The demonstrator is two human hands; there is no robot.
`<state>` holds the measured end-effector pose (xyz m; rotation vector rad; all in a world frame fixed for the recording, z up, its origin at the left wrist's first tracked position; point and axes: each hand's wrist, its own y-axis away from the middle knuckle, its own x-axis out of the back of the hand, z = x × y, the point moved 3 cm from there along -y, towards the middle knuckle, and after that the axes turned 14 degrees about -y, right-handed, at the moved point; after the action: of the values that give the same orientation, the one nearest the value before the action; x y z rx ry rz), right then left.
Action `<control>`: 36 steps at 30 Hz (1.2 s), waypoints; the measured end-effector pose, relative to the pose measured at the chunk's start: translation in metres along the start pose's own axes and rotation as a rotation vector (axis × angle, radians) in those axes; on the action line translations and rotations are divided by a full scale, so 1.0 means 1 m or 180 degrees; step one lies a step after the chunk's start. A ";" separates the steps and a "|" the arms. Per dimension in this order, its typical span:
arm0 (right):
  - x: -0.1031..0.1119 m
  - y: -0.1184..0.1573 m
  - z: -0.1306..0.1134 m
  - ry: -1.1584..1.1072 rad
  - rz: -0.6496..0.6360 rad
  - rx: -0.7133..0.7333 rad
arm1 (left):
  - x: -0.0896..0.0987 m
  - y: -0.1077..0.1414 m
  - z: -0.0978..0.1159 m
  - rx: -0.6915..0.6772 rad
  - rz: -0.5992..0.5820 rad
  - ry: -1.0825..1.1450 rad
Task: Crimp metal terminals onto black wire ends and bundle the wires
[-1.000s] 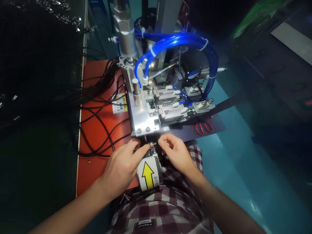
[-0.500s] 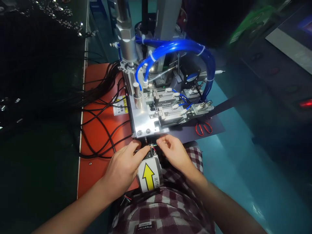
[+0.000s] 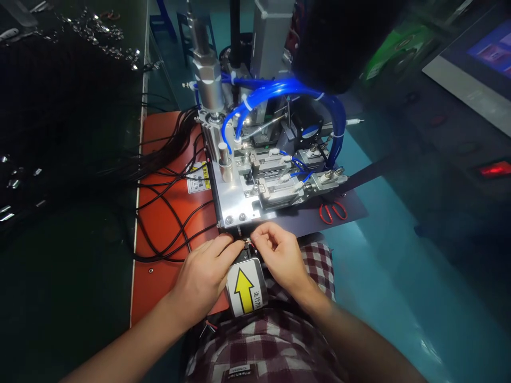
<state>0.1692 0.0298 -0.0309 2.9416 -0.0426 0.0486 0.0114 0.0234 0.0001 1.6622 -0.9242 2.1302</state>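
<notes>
red-handled scissors (image 3: pixel 331 215) laid on a dark plate (image 3: pixel 353 205), black cables (image 3: pixel 175 138) draped across an orange board (image 3: pixel 159 292), shiny small pieces (image 3: pixel 96 31) strewn at upper left, a screen (image 3: pixel 495 52) lit at right

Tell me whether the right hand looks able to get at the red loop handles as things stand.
Probably yes: the red loop handles lie on the dark plate, forward and right of the right hand, with nothing visible between, though that hand is busy at the fine wires.
</notes>
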 end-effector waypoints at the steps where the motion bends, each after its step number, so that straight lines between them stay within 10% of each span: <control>1: 0.000 0.000 0.002 -0.0082 0.0002 -0.0082 | 0.000 -0.001 0.000 -0.0005 0.0005 0.0017; 8: -0.002 -0.008 0.013 -0.1451 -0.0397 -0.1225 | 0.001 -0.002 0.003 -0.0017 -0.0041 -0.0297; 22: 0.005 0.012 -0.011 0.0674 0.0027 0.0253 | 0.001 0.000 0.002 0.0002 -0.0061 -0.0226; 28: 0.006 -0.002 0.008 -0.0883 -0.0463 -0.0845 | 0.004 -0.001 0.003 -0.0006 -0.0041 -0.0279; 36: 0.001 -0.003 0.014 -0.1048 -0.0422 -0.0612 | 0.004 0.006 0.011 0.0039 -0.0401 -0.0634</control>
<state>0.1712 0.0298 -0.0453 2.7210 0.0941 -0.4341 0.0152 0.0115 0.0036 1.9122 -0.8364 1.9190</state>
